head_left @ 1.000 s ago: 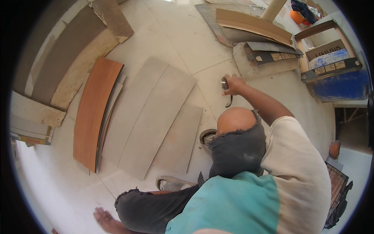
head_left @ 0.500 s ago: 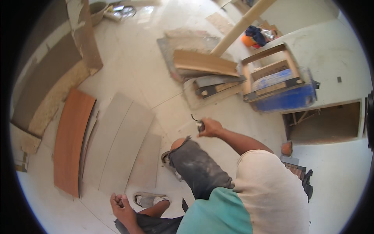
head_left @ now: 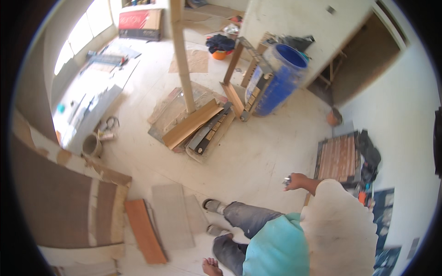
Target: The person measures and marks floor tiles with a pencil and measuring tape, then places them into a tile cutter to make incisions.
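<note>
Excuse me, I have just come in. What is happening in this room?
A person's right hand holds a small, partly shiny object, too blurred to identify. The left hand is low, with nothing visible in it. To the left of the person's feet, grey boards and a reddish-brown plank lie on the floor. Farther off is a blue barrel.

Right hand (head_left: 298,181) to boards (head_left: 193,124): open floor (head_left: 251,161)

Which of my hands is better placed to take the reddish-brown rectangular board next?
Probably the left hand: it seems empty and is nearer the reddish-brown rectangular board. The right hand is farther away and holds a small dark-and-silver object.
</note>
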Demonstrator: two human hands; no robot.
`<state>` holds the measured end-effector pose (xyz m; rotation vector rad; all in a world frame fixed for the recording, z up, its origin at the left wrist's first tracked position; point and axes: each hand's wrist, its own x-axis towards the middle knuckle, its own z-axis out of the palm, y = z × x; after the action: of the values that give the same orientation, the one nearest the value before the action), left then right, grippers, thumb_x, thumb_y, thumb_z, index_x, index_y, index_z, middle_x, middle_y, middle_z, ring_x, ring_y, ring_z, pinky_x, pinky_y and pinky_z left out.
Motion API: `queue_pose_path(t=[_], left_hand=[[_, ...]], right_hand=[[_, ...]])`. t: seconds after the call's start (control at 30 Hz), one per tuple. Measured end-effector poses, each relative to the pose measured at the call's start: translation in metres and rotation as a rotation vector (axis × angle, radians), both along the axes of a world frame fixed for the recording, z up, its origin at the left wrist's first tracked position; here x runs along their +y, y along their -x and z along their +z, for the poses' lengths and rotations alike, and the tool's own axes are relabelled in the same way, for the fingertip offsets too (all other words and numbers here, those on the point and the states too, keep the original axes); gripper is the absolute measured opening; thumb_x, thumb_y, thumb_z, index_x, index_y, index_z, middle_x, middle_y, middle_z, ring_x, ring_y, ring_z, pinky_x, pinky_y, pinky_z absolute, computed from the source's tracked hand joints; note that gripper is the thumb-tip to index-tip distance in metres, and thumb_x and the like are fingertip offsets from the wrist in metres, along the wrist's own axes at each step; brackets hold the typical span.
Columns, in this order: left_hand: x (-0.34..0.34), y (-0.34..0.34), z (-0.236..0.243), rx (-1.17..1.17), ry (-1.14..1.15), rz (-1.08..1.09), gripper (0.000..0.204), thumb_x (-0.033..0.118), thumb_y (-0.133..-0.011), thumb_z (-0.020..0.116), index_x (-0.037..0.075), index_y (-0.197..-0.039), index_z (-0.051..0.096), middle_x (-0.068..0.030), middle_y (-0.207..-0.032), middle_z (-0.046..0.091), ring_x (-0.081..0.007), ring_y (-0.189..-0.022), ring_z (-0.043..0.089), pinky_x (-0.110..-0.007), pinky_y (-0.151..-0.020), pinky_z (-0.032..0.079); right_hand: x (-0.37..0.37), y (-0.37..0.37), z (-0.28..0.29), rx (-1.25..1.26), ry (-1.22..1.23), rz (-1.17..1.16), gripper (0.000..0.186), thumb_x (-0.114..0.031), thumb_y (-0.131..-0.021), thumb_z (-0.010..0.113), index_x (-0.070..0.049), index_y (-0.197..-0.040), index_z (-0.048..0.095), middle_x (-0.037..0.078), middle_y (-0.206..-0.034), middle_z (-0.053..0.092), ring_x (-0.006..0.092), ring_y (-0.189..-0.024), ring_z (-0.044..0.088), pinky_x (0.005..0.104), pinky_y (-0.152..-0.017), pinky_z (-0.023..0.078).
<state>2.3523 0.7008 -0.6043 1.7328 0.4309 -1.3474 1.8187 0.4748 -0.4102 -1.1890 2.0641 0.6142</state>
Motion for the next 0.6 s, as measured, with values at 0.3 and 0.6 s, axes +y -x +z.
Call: queue_pose_path(t=[0.3, 0.6], left_hand=[[-0.02, -0.086, -0.021, 0.004, -0.17, -0.355, 0.043, 0.032, -0.094, 0.053, -0.003, -0.119, 0.046, -0.0166, -0.115, 0.056, -0.0256, -0.087, 0.06, -0.035, -0.067, 0.05], [-0.179, 0.008, 0.001, -0.145, -0.166, -0.838, 0.048, 0.032, -0.095, 0.051, -0.008, -0.122, 0.044, -0.0176, -0.112, 0.057, -0.0283, -0.089, 0.06, -0.037, -0.066, 0.05]], right_hand=[[0.237, -0.012, 0.025, -0.107, 0.108, -0.701, 0.066, -0.054, -0.06, 0.078, 0.001, -0.096, 0.067, 0.014, -0.094, 0.07, 0.0296, -0.09, 0.066, 0.0358, -0.082, 0.051], [0.34, 0.017, 0.023, -0.106, 0.012, -1.196, 0.079, -0.063, -0.067, 0.07, -0.011, -0.125, 0.058, 0.017, -0.126, 0.057, 0.0321, -0.117, 0.054, 0.0367, -0.099, 0.044]])
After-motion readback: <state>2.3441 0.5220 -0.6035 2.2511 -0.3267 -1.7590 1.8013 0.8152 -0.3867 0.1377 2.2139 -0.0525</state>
